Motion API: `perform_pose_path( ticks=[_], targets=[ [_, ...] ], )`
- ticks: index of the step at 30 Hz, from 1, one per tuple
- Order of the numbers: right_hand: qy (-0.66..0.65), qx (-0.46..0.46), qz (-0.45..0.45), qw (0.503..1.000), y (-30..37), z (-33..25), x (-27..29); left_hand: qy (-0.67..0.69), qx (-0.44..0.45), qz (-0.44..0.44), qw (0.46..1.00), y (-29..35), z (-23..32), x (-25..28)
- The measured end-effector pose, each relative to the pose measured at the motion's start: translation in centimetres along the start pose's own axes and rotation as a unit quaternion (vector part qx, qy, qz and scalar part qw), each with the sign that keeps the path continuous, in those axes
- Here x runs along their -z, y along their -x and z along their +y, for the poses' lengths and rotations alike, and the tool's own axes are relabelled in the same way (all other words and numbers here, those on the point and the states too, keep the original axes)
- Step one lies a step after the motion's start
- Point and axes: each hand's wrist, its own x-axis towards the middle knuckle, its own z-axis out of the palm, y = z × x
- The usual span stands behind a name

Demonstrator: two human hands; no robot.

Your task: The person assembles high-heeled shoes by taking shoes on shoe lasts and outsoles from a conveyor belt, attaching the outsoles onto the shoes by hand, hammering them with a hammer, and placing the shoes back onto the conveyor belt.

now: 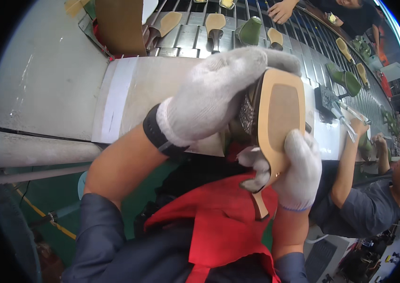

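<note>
Tan-soled, the shoe [282, 115] was clamped between both my hands, the left hand [221, 82] around its toe, the right hand [302, 172] nearer its heel; its inside was hidden. Beyond my left, a seeming cardboard box [120, 28] was cut off, contents unclear.

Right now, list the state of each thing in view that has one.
Held shoe: raised, sole showing.
Right hand: gloved, gripping the shoe, thumb on its sole.
Left hand: gloved, at the toe end; grip partly hidden.
Black wristband: worn, left wrist.
Red apron: worn.
Conveyor: carrying shoes; running or stopped, cannot tell.
Co-worker's hand: bare, at the conveyor.
</note>
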Motion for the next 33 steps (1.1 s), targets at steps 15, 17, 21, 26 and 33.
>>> perform_pose_path(
  ticks=[15,17,21,26,33],
  targets=[
    [0.238,0.094,-0.05,0.965,3.0,2.8,-3.2,-0.132,-0.002,-0.019,0.991,6.8,2.3,0.5],
    [0.325,0.133,-0.063,0.934,3.2,3.2,-4.5,-0.061,-0.015,0.012,0.998,8.9,2.0,0.3],
    [0.378,0.326,-0.066,0.864,2.5,5.3,-4.5,-0.03,-0.005,0.032,0.999,10.8,2.5,1.8],
    [0.377,0.296,-0.061,0.875,2.5,5.2,-4.6,-0.02,0.002,-0.015,1.0,11.0,2.5,2.3],
    [0.371,0.282,-0.06,0.883,2.6,4.9,-4.7,-0.019,-0.006,-0.021,1.0,10.6,2.6,1.8]
  ],
)
